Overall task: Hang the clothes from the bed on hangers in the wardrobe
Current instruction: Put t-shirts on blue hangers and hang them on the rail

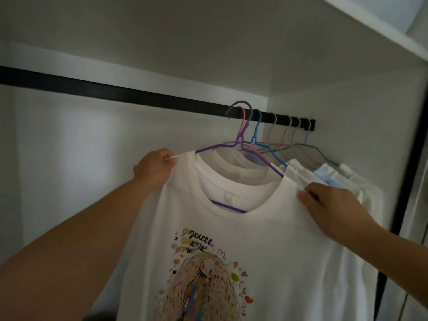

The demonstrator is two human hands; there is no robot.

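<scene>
Shirt [231, 239], on hanger [240, 144] at rail [115, 90]: left grip [154, 167], right grip [324, 205] pinching shoulders; uneven tugging risking slipping off.

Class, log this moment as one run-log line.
left hand: pinches T-shirt shoulder | right hand: pinches other shoulder | purple hanger: hooked on rail
</scene>
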